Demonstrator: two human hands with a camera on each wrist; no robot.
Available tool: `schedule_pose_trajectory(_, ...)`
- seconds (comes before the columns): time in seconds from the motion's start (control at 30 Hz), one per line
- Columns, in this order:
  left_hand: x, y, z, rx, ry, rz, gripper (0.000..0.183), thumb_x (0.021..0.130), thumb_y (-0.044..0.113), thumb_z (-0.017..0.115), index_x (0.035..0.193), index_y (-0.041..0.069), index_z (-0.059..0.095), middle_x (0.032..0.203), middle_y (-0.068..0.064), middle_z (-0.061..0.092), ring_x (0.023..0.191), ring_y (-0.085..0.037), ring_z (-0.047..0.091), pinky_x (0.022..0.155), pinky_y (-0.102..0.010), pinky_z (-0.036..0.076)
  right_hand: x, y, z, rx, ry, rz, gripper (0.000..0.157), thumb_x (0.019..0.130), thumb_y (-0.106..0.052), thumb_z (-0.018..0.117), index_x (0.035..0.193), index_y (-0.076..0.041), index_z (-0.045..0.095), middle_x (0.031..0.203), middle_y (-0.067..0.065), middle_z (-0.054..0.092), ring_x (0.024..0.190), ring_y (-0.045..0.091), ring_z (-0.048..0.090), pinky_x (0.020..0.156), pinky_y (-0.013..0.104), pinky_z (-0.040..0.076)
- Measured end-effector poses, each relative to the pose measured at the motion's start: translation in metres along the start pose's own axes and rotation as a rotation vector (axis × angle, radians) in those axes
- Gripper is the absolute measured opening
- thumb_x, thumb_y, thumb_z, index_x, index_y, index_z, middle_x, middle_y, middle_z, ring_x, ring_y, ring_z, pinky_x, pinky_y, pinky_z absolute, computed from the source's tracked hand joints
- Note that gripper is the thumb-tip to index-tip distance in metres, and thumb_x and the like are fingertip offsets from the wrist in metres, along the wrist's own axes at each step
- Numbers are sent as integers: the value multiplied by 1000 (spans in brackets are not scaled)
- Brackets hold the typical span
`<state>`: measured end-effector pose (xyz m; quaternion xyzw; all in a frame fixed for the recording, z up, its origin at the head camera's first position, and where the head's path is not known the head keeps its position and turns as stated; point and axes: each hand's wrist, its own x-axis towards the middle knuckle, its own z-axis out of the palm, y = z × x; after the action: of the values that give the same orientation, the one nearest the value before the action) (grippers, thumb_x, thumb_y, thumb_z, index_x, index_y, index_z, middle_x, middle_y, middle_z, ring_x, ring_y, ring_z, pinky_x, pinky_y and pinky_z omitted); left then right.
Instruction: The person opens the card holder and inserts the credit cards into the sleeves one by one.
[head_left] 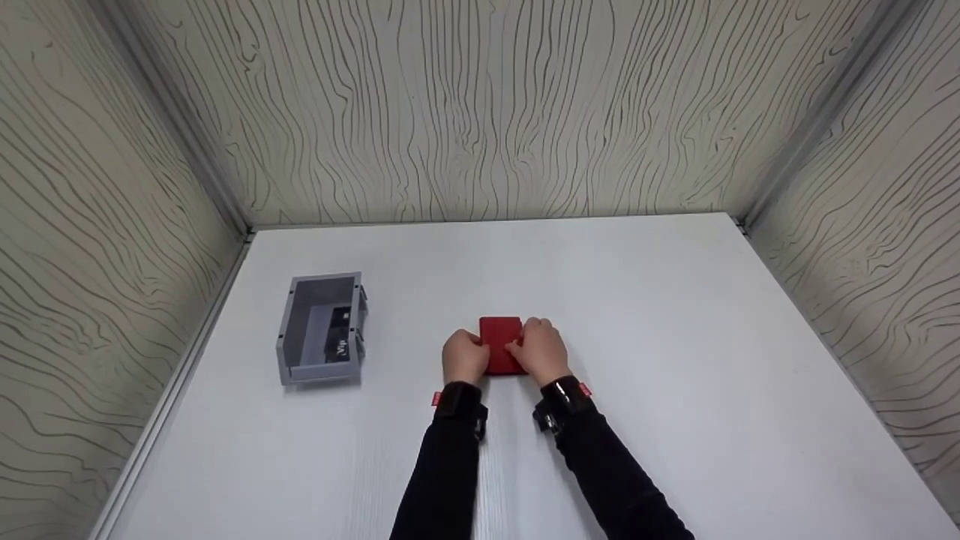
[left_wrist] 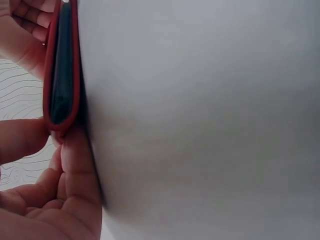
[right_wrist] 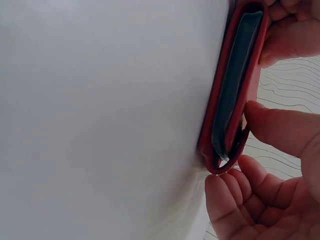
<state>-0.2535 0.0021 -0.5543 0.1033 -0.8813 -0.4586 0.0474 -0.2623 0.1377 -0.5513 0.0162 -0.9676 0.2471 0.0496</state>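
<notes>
A red wallet (head_left: 500,346) with a dark inside lies on the white table, between both hands. My left hand (head_left: 465,356) pinches its left edge with thumb and forefinger, close to the tabletop. On the opposite side, my right hand (head_left: 543,350) holds the right edge, its thumb on the top cover and its fingertips at the side. Seen end-on in the left wrist view, the wallet (left_wrist: 75,65) is folded, with dark layers inside. The right wrist view shows the wallet's flap (right_wrist: 244,117) slightly parted near the right thumb.
To the left on the white table (head_left: 675,315) stands a grey open bin (head_left: 326,372). Inside it lies a black item (head_left: 339,330) with pale lettering. Wood-grain panels (head_left: 480,112) rise at the back and both sides of the table.
</notes>
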Motion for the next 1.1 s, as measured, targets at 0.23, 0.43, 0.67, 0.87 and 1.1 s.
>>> schedule_pose_trajectory(0.23, 0, 0, -1, -6, -17, -18, 11, 81, 6, 70, 87, -4, 68, 84, -14, 68, 86, -32, 64, 79, -41, 51, -1, 1, -2, -2, -2, -16, 26, 83, -18, 79, 85, 2, 62, 81, 14, 57, 80, 32, 60, 72, 43, 50)
schedule_pose_trajectory(0.43, 0, -1, -1, -6, -19, -12, 11, 81, 6, 70, 87, -3, 67, 84, -13, 68, 86, -32, 64, 79, -41, 51, 0, 3, -2, -2, -5, -28, 24, 84, -19, 78, 82, 0, 63, 79, 11, 57, 78, 29, 59, 71, 42, 49)
schedule_pose_trajectory(0.67, 0, -1, -2, -14, -14, 0, 10, 80, 5, 70, 86, -3, 67, 83, -13, 68, 84, -32, 64, 77, -41, 51, 0, 5, -4, 14, 5, -47, 20, 85, -17, 74, 80, -1, 64, 77, 9, 57, 76, 27, 58, 70, 41, 48)
schedule_pose_trajectory(0.87, 0, -1, -2, -15, -12, 4, 10, 80, 5, 70, 85, -3, 67, 82, -13, 68, 83, -32, 63, 77, -41, 51, 0, 5, -4, 25, 26, -51, 16, 85, -14, 72, 76, -2, 65, 74, 8, 58, 72, 27, 58, 68, 41, 48)
schedule_pose_trajectory(1.1, 1, -3, 0, -24, -23, -12, 10, 81, 6, 70, 86, -2, 68, 83, -13, 68, 84, -31, 64, 77, -40, 51, -1, 5, -5, 37, 21, -54, 13, 87, -11, 70, 77, -3, 70, 75, 7, 62, 74, 25, 61, 69, 39, 50)
